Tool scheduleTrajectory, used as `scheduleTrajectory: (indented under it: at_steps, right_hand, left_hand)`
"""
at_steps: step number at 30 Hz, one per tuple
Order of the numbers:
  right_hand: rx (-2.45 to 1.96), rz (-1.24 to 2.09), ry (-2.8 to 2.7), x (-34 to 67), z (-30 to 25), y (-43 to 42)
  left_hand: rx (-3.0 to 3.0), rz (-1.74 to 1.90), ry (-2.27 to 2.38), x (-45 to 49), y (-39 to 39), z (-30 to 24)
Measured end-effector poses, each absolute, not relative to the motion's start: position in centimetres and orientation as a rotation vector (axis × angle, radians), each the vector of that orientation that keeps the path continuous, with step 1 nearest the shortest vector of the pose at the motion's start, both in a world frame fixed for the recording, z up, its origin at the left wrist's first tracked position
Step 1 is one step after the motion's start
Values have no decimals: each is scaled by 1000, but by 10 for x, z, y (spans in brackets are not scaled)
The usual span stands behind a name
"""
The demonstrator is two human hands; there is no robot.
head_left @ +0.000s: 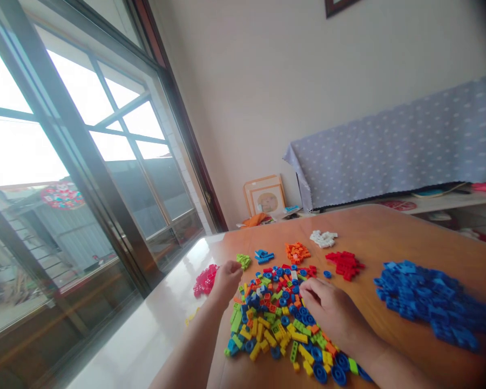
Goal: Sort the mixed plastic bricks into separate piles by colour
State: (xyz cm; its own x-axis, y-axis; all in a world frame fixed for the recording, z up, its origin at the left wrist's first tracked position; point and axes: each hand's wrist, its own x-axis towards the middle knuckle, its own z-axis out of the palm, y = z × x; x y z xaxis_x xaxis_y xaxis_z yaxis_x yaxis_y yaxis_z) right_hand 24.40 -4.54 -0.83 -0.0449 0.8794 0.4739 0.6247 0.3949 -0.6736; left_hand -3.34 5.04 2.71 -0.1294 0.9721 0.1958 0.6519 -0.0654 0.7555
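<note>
A large mixed heap of toy building bricks [273, 319] in yellow, blue, green, red and orange lies on the wooden table. My left hand [228, 280] is over the heap's far left side, fingers curled together close to a small lime-green pile [243, 261]. Anything in those fingers is too small or hidden. At the heap's right edge, my right hand [328, 305] has thumb and fingers drawn together by the bricks; what they grip, if anything, cannot be made out. A pink brick pile [205, 281] sits left of my left hand, partly behind it.
Along the far side lie small piles of light-blue [264, 256], orange [297, 252], white [323, 238] and red bricks [344, 265]. A big blue pile [429, 302] spreads at the right. A few yellow bricks [192, 317] lie beside my left forearm. Glass windows stand left.
</note>
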Motion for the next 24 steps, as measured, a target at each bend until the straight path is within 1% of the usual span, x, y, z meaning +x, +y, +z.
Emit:
scheduleTrajectory:
  at_steps: [4, 12, 20, 24]
  right_hand:
    - [-1320, 325, -1764, 245, -11, -44]
    - [-1325, 323, -1764, 247, -6, -45]
    - [-1379, 326, -1774, 241, -10, -42]
    - [-1411, 309, -1780, 239, -15, -37]
  left_hand:
    - [1706, 1049, 1689, -25, 24, 31]
    - [1867, 859, 1648, -34, 16, -2]
    - [2174, 689, 1642, -42, 6, 6]
    - [2230, 605, 1674, -41, 8, 3]
